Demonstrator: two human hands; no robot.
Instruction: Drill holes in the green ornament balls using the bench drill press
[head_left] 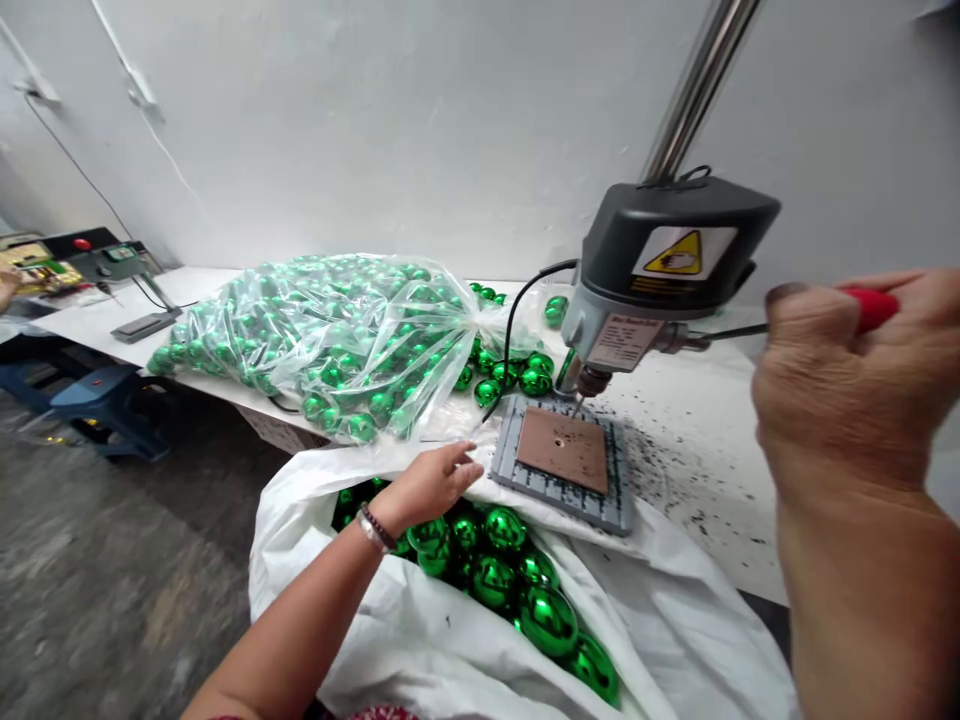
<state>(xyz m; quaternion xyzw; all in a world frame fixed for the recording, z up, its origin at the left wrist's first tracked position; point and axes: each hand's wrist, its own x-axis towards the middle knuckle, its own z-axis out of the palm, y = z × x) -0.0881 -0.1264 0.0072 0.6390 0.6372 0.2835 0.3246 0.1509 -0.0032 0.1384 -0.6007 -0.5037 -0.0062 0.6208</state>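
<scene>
A small drill press (645, 260) stands at the right, its bit above a brown square pad (564, 447) on a grey base (510, 450). My right hand (847, 370) is wrapped round the red knob (876, 309) of its lever. Left of the base, my left hand (442, 483) hovers over a white sack (300, 500), fingers apart and no object visible in it. Shiny green balls (493, 580) fill the open sack below that hand. No ball lies on the pad.
A tied clear bag of green balls (322, 340) covers the table's middle, with loose balls (535, 375) beside it. Dark shavings (675, 470) are scattered right of the base. Another drill stand (146, 325), blue stools (105, 400) and a person's hand (9, 288) are at the left.
</scene>
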